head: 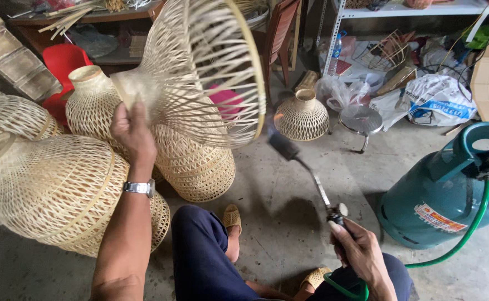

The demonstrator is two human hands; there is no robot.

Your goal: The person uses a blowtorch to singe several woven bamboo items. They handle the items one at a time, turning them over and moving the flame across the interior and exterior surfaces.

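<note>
Right hand gripping gas torch, left hand — bamboo lampshade raised

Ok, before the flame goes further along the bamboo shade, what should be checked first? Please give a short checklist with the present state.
1. Left hand grips the neck of the bamboo shade: ok.
2. Right hand holds the torch handle: ok.
3. Flame at the nozzle, near the shade rim: lit, ok.
4. Green hose free of kinks: ok where visible.
5. Gas cylinder upright: ok.
6. Other woven shades apart from the flame: cannot tell.
</note>
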